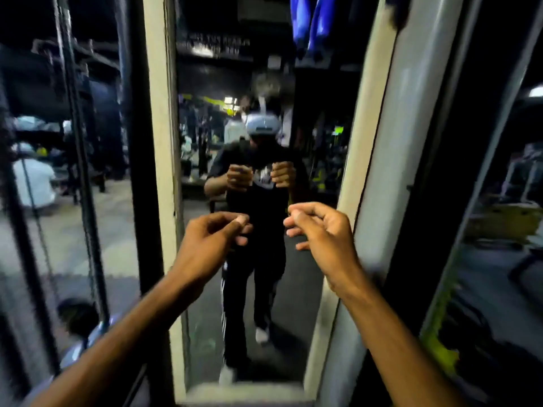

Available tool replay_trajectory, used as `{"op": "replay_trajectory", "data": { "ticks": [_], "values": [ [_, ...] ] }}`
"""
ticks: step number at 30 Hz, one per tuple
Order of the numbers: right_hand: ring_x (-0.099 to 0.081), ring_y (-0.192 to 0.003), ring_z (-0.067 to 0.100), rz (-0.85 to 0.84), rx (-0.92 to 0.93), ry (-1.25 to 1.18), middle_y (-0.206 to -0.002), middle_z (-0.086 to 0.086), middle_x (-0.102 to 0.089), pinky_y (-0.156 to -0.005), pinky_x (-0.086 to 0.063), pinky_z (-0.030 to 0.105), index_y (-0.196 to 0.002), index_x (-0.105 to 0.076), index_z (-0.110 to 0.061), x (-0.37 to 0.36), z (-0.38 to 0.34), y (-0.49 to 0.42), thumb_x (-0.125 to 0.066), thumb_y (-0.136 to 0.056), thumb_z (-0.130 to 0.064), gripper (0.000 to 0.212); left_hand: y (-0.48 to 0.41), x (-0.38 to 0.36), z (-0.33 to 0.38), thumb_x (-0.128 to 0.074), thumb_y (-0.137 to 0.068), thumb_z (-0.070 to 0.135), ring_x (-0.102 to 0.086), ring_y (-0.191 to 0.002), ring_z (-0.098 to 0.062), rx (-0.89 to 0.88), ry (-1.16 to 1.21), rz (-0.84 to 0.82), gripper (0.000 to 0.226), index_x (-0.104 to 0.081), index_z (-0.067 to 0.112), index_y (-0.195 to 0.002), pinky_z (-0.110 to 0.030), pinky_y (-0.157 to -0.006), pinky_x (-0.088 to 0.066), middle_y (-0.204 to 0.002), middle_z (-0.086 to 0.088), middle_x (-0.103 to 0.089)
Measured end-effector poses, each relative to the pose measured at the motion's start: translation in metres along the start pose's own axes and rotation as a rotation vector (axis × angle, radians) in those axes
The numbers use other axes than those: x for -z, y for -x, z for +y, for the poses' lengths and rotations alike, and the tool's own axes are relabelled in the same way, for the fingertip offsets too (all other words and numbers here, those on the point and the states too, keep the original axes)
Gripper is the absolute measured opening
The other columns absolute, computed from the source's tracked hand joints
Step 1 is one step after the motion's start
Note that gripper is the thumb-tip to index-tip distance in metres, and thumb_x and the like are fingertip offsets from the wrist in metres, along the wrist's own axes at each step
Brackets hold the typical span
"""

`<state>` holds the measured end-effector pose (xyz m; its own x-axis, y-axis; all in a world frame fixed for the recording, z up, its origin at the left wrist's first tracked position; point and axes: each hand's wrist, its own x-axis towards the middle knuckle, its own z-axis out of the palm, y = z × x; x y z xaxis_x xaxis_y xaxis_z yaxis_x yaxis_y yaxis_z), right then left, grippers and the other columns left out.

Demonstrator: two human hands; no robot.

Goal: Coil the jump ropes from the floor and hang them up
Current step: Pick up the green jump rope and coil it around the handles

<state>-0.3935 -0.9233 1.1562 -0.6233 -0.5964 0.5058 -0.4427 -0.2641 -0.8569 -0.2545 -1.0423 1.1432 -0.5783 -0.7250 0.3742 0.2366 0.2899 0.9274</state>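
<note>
**While both hands hover at the mirror, no rope in sight**

Since the jump ropes cannot be made out anywhere in view, their direction from the hands and their long axis cannot be read. The task says floor, so judged: down and off away from the mirror (205, 289), below both hands.

Left hand (211, 239) is raised before the mirror's lower middle, fingers curled, thumb tip against forefinger. Nothing is visible in the pinch. Right hand (320, 230) is level with it, toward the mirror's right frame edge, also curled with thumb to forefinger and nothing visible held. The hands are near each other but apart. Neither is clearly nearer to anything.

Blue hanging items (313, 27) sit at the mirror's top edge; too blurred to say what they are. Rope look (colour, thickness, handles): cannot tell.

Floor (114, 224) left of the mirror is pale, heavily blurred, no rope seen there. The reflection shows the person with both hands up.

Judgement: coiling not begun; locating a rope comes first.
</note>
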Motion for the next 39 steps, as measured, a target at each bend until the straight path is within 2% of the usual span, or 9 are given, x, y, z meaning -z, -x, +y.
{"op": "replay_trajectory", "data": {
  "ticks": [6, 9, 16, 20, 26, 31, 34, 36, 39],
  "values": [
    [-0.060, -0.067, 0.014, -0.208, -0.424, -0.040, -0.079, 0.008, -0.070, -0.052, -0.044, 0.022, -0.097, -0.068, -0.006, -0.024, 0.107, 0.172, -0.057, -0.093, -0.009, 0.012, 0.194, 0.033, -0.119, -0.060, -0.095, 0.018, -0.061, -0.073, -0.018, 0.434, 0.019, 0.204, 0.017, -0.073, 0.008, -0.092, -0.030, -0.065, -0.045, -0.080, -0.004, -0.072],
    [-0.060, -0.068, 0.016, -0.343, -0.585, -0.049, -0.081, 0.009, -0.070, -0.054, -0.043, 0.025, -0.091, -0.067, -0.011, -0.050, 0.134, 0.253, -0.058, -0.093, -0.010, 0.010, 0.291, 0.064, -0.147, -0.058, -0.096, 0.009, -0.058, -0.066, -0.016, 0.591, -0.032, 0.360, 0.017, -0.071, -0.001, -0.092, -0.026, -0.062, -0.047, -0.070, -0.004, -0.068],
    [-0.061, -0.065, 0.013, -0.660, -0.805, -0.022, -0.079, 0.005, -0.070, -0.053, -0.043, 0.024, -0.090, -0.067, -0.014, -0.135, 0.169, 0.389, -0.059, -0.093, -0.013, 0.008, 0.456, 0.147, -0.198, -0.057, -0.097, 0.015, -0.061, -0.066, -0.015, 0.916, -0.109, 0.616, 0.015, -0.069, 0.010, -0.091, -0.024, -0.055, -0.037, -0.083, -0.005, -0.072],
    [-0.060, -0.059, 0.008, -0.790, -0.893, 0.022, -0.075, 0.003, -0.069, -0.051, -0.042, 0.022, -0.085, -0.066, -0.019, -0.191, 0.191, 0.450, -0.059, -0.092, -0.012, 0.012, 0.513, 0.196, -0.231, -0.056, -0.097, 0.014, -0.060, -0.061, -0.013, 1.048, -0.094, 0.731, 0.015, -0.068, 0.004, -0.096, -0.019, -0.048, -0.038, -0.086, -0.008, -0.071],
    [-0.059, -0.056, 0.005, -0.831, -1.049, 0.151, -0.075, 0.003, -0.069, -0.048, -0.041, 0.021, -0.084, -0.066, -0.019, -0.274, 0.283, 0.553, -0.058, -0.091, -0.009, 0.015, 0.576, 0.273, -0.339, -0.052, -0.098, 0.006, -0.054, -0.060, -0.013, 1.227, -0.134, 0.643, 0.014, -0.064, -0.001, -0.097, -0.008, -0.041, -0.037, -0.082, -0.011, -0.065],
    [-0.054, -0.043, -0.004, -0.837, -1.171, 0.298, -0.076, 0.011, -0.064, -0.040, -0.039, 0.015, -0.087, -0.064, -0.013, -0.330, 0.410, 0.655, -0.055, -0.091, -0.003, 0.014, 0.638, 0.322, -0.492, -0.060, -0.088, 0.018, -0.057, -0.064, -0.023, 1.373, -0.183, 0.516, 0.021, -0.063, 0.017, -0.067, -0.034, -0.066, -0.051, -0.070, -0.009, -0.065],
    [-0.052, -0.040, -0.005, -0.849, -1.201, 0.397, -0.077, 0.015, -0.062, -0.038, -0.039, 0.011, -0.087, -0.064, -0.011, -0.352, 0.509, 0.724, -0.058, -0.088, 0.001, 0.014, 0.685, 0.328, -0.595, -0.056, -0.074, 0.031, -0.059, -0.066, -0.018, 1.437, -0.225, 0.438, 0.021, -0.063, 0.014, -0.064, -0.034, -0.068, -0.049, -0.071, -0.011, -0.068],
    [-0.059, -0.049, 0.001, -0.881, -1.194, 0.483, -0.074, 0.011, -0.064, -0.046, -0.047, 0.018, -0.082, -0.066, -0.017, -0.358, 0.581, 0.773, -0.065, -0.083, -0.006, 0.011, 0.717, 0.321, -0.663, -0.059, -0.078, 0.030, -0.061, -0.069, -0.018, 1.473, -0.210, 0.429, 0.022, -0.063, 0.013, -0.064, -0.037, -0.072, -0.053, -0.078, -0.016, -0.072],
    [-0.066, -0.067, 0.024, -0.871, -1.184, 0.610, -0.071, 0.003, -0.068, -0.070, -0.059, 0.044, -0.070, -0.066, -0.026, -0.367, 0.691, 0.845, -0.072, -0.072, -0.023, 0.007, 0.772, 0.302, -0.771, -0.057, -0.072, 0.034, -0.067, -0.077, -0.021, 1.498, -0.187, 0.401, 0.020, -0.064, 0.016, -0.066, -0.043, -0.079, -0.056, -0.086, -0.018, -0.073]
  ]
}}
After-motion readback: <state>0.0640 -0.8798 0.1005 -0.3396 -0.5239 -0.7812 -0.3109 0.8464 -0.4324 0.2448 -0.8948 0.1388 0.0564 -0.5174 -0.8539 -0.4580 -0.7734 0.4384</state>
